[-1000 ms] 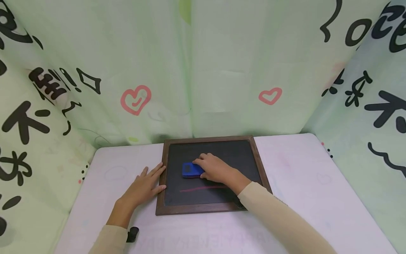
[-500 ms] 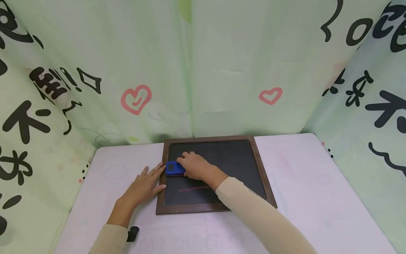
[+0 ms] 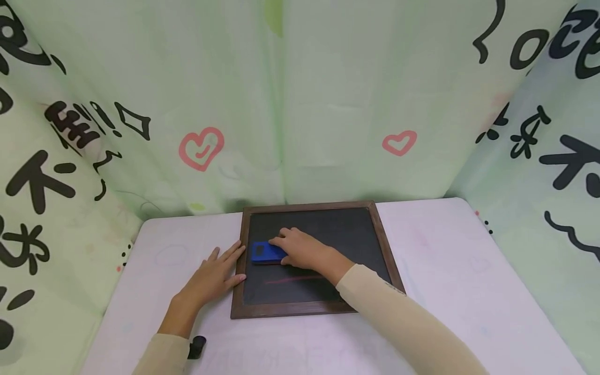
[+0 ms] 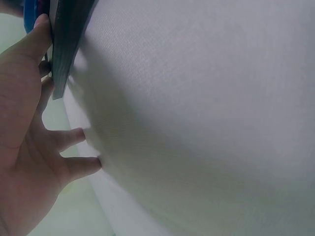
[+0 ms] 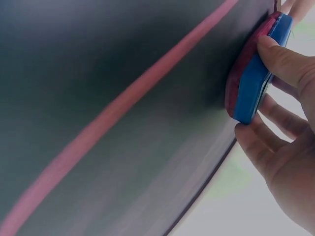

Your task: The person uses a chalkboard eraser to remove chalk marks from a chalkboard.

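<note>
A blackboard (image 3: 319, 224) in a brown wooden frame lies on the table. My right hand (image 3: 304, 250) grips a blue eraser (image 3: 262, 252) against the board's left half. In the right wrist view the eraser (image 5: 256, 81) shows a dark red felt layer facing the board, pinched between thumb and fingers. Below it a pink chalk line (image 3: 295, 279) crosses the board; it runs diagonally in the right wrist view. My left hand (image 3: 211, 278) rests with spread fingers on the left side of the frame (image 4: 71, 42); two of its fingertips touch the tabletop in the left wrist view.
The white table (image 3: 436, 260) extends on both sides of the board. A pale green curtain (image 3: 328, 104) with red hearts and black lettering stands behind and at both sides. A small black object (image 3: 197, 347) shows beside my left sleeve.
The right hand slid the eraser left to the frame's left edge, then slightly back right. The left hand stays in place. The pink line's visible part looks unchanged or slightly fainter.
</note>
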A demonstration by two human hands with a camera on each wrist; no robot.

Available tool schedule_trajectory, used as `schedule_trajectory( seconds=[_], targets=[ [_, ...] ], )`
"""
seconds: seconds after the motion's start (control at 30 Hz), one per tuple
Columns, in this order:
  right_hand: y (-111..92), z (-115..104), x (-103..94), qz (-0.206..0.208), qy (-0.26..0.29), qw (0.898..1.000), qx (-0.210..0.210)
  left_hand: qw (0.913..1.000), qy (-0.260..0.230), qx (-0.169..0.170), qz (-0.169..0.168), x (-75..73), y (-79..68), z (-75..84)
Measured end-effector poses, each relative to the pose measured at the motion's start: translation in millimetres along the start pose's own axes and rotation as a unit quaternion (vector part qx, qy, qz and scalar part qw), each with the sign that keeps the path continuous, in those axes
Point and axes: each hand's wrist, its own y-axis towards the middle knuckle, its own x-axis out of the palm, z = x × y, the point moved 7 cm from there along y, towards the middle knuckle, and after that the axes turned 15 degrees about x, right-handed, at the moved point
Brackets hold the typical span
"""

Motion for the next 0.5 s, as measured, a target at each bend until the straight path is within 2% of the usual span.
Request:
schedule_trajectory(
  seconds=[0.5],
  targets=[
    [-38,54,2.7,0.015,0.051,0.999,0.007,0.9999,0.002,0.012,0.004,0.9,-1.3,0.2]
  ],
)
